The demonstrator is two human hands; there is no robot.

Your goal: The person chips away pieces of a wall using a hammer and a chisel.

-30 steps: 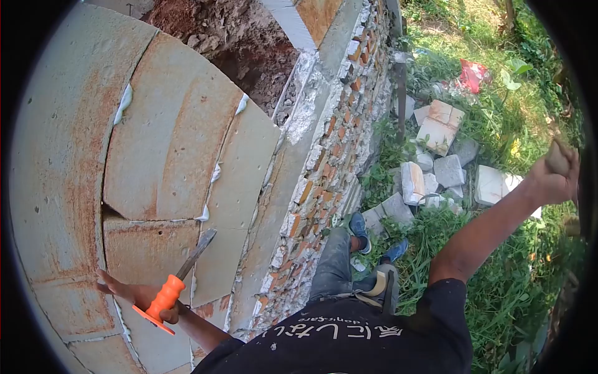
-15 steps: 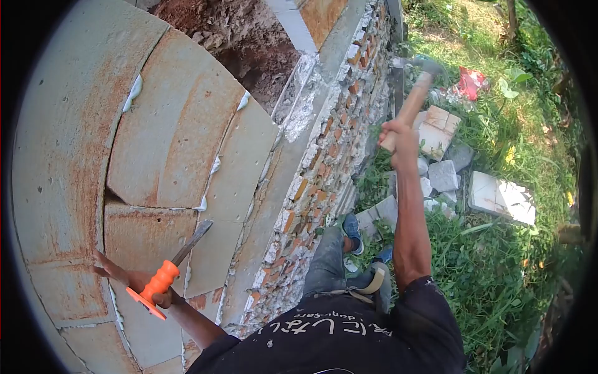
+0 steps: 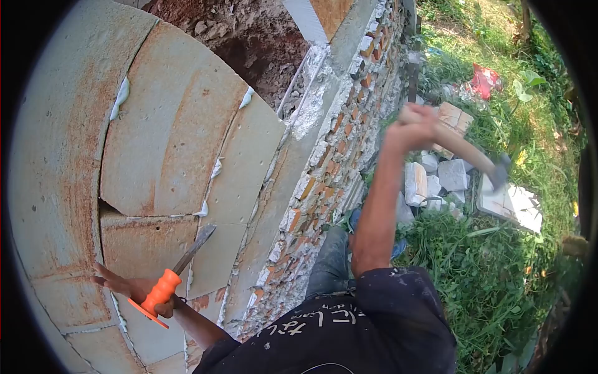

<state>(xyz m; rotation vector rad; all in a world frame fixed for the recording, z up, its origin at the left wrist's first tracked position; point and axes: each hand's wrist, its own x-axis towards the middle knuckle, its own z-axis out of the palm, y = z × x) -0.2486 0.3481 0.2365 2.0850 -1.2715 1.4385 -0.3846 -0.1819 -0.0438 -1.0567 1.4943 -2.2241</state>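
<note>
My left hand [image 3: 129, 286] lies over the stone slabs with its fingers stretched out. Between its thumb and palm it holds a chisel [image 3: 163, 290] with an orange grip and round hand guard. The steel blade points up and right across a slab joint. Out to the right, my right hand [image 3: 413, 132] is wrapped round the wooden handle of a hammer [image 3: 464, 149]. The hammer's metal head hangs out to the lower right, above white tile pieces, blurred by motion.
Stone slabs [image 3: 180, 118] with white filler blobs in their joints cover the left side. A hole with reddish soil [image 3: 249, 56] opens at the top. A broken brick edge [image 3: 330, 146] runs down the middle. Rubble blocks [image 3: 453, 175] and a red wrapper [image 3: 484, 81] lie on grass.
The hammer has swung round from pointing up and right to pointing down and right, as my right hand rotated. My left hand and the chisel stay nearly still. The view has shifted slightly.
</note>
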